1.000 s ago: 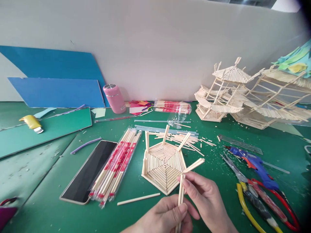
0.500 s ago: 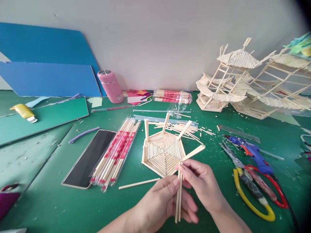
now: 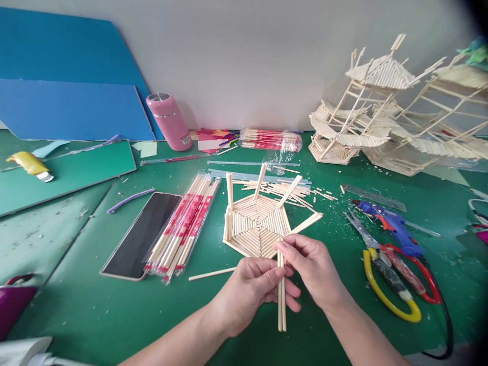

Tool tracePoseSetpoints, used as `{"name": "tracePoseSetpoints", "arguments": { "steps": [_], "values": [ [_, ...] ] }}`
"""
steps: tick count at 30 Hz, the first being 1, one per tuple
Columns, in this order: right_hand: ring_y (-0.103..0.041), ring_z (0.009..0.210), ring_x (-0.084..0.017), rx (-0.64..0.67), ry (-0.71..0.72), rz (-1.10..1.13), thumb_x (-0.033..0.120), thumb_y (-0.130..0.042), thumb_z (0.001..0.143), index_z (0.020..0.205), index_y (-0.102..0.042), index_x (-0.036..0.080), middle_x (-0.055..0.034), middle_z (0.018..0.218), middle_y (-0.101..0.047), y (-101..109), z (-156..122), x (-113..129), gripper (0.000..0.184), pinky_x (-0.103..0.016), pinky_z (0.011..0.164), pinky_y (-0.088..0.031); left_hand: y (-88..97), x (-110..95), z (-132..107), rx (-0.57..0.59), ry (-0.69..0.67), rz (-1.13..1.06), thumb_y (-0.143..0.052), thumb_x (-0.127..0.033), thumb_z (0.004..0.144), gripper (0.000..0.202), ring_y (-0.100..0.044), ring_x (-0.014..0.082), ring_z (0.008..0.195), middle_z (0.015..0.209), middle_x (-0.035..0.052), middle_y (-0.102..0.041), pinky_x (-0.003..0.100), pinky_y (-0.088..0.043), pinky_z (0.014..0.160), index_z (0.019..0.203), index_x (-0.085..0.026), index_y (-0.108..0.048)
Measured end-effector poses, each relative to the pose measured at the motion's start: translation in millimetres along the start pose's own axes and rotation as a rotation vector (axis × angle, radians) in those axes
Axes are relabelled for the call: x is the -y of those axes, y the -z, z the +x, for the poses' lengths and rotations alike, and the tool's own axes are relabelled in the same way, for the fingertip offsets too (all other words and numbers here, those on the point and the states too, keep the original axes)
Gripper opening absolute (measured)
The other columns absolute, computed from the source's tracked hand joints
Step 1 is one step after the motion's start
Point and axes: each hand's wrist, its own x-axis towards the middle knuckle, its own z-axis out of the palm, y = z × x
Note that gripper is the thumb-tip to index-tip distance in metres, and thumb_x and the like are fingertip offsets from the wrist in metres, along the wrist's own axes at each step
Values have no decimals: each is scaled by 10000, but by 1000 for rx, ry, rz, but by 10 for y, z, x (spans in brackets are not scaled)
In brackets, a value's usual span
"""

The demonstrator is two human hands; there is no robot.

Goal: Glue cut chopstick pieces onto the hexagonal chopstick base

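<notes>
Two wooden sticks [image 3: 281, 305], side by side, are pinched between my hands in front of the woven-looking stick base. My left hand [image 3: 256, 285] grips them around the middle, thumb on top. At their upper end my right hand [image 3: 309, 264] pinches them close to the base's near right corner. The hexagonal base [image 3: 259, 223] is made of concentric rows of sticks, with paired stick posts standing at several corners. One post [image 3: 305, 224] leans outward just above my right hand. A single loose stick [image 3: 211, 274] lies left of my left hand, its right end hidden.
Wrapped chopsticks [image 3: 185, 226] lie beside a phone [image 3: 141, 239] on the left. Scissors-like cutters [image 3: 389, 269] and a blue glue gun [image 3: 392, 223] lie on the right. Stick pavilion models [image 3: 375, 117] and a pink flask [image 3: 170, 122] stand behind. Cut sticks [image 3: 282, 190] lie beyond the base.
My left hand's fingers have closed in more around the sticks. The view has shifted slightly, so my hands and the table things appear higher. Both hands still hold the two sticks.
</notes>
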Motion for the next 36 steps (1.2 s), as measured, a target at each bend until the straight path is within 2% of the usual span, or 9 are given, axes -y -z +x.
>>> {"name": "tracePoseSetpoints", "arguments": {
  "steps": [12,15,18,22,26,28,31,33,36],
  "values": [
    [-428,482,-81,-4,50,-89,368,-497,810,668,-555,165,52,510,-443,-10,-21,42,254,-197,470,-353,-7,-10,-12,-21,14,-21,-572,-261,770,190,-653,177,611,737,102,-672,339,-487,674,766,-78,-622],
    [-463,524,-94,0,81,-163,363,-436,845,709,-577,162,29,563,-487,44,-82,79,281,-202,510,-386,-4,3,1,-32,5,-43,-587,-251,759,181,-652,176,594,709,99,-675,339,-490,668,796,-77,-619],
    [-503,560,-100,-92,95,-276,363,-428,849,822,-601,185,20,626,-532,179,-214,43,250,-190,525,-406,6,27,11,-37,0,-57,-576,-251,768,188,-652,174,590,701,104,-677,333,-491,660,810,-73,-614],
    [-573,680,-140,-370,114,-521,372,-480,815,990,-588,221,-13,756,-609,543,-437,-149,256,-210,598,-448,10,50,11,-60,10,-39,-572,-262,771,193,-649,179,586,692,104,-677,332,-486,649,784,-72,-606],
    [-559,763,-178,-731,286,-831,376,-508,774,1017,-578,198,-62,924,-575,1084,-629,-309,309,-290,701,-447,-10,56,10,-63,-4,2,-572,-268,774,193,-642,170,598,697,93,-671,319,-472,651,782,-78,-603],
    [-555,759,-193,-859,254,-945,404,-506,755,1039,-567,198,-72,931,-563,1368,-687,-339,356,-312,679,-453,-26,57,13,-60,-2,33,-569,-276,777,200,-638,163,603,707,90,-668,307,-465,649,783,-80,-605],
    [-567,782,-201,-933,116,-1064,404,-498,750,1063,-547,206,-79,908,-579,1756,-678,-345,374,-281,609,-455,-64,53,26,-60,6,72,-566,-292,779,214,-630,152,597,707,83,-660,299,-459,646,780,-82,-606],
    [-572,797,-197,-932,13,-1106,396,-493,753,1046,-536,196,-89,910,-588,1973,-595,-355,357,-261,610,-454,-102,41,38,-75,8,85,-570,-299,774,218,-624,148,593,704,77,-653,299,-457,646,776,-84,-605],
    [-575,796,-220,-891,-61,-1114,435,-499,715,969,-520,177,-105,917,-588,2204,-395,-417,363,-293,662,-451,-167,23,56,-88,6,89,-581,-307,763,223,-614,141,586,701,71,-642,293,-451,636,766,-85,-601]
  ]
}}
